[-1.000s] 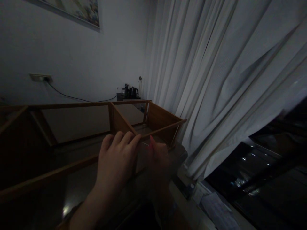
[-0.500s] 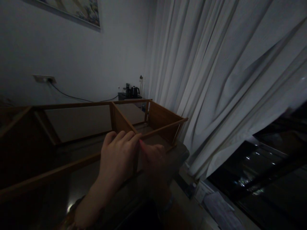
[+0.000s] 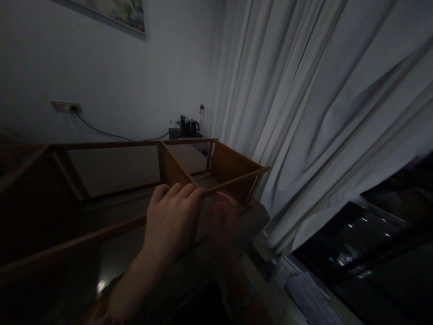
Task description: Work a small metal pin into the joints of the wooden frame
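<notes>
A brown wooden shelf frame [image 3: 241, 178] lies on its side, with open compartments and cross boards. My left hand [image 3: 172, 214] is closed over its near rail, where a cross board [image 3: 177, 164] meets it. Just to the right is my right hand [image 3: 225, 219], dim and blurred, with the pink-nailed thumb and fingers bent toward each other close to that joint. Something thin and pale shows by its fingertips, too faint to name. The underside of the joint is hidden behind my left hand.
The frame rests on a dark glossy tabletop [image 3: 259, 214]. Long white curtains [image 3: 287, 113] hang on the right. A kettle [image 3: 192, 126] stands on a small cabinet at the back. Papers [image 3: 311, 293] lie low at the right. A cord [image 3: 108, 134] runs along the wall.
My right hand has drawn slightly away from the joint to the right, and its fingers have shifted. My left hand keeps its hold on the frame. The view has turned slightly.
</notes>
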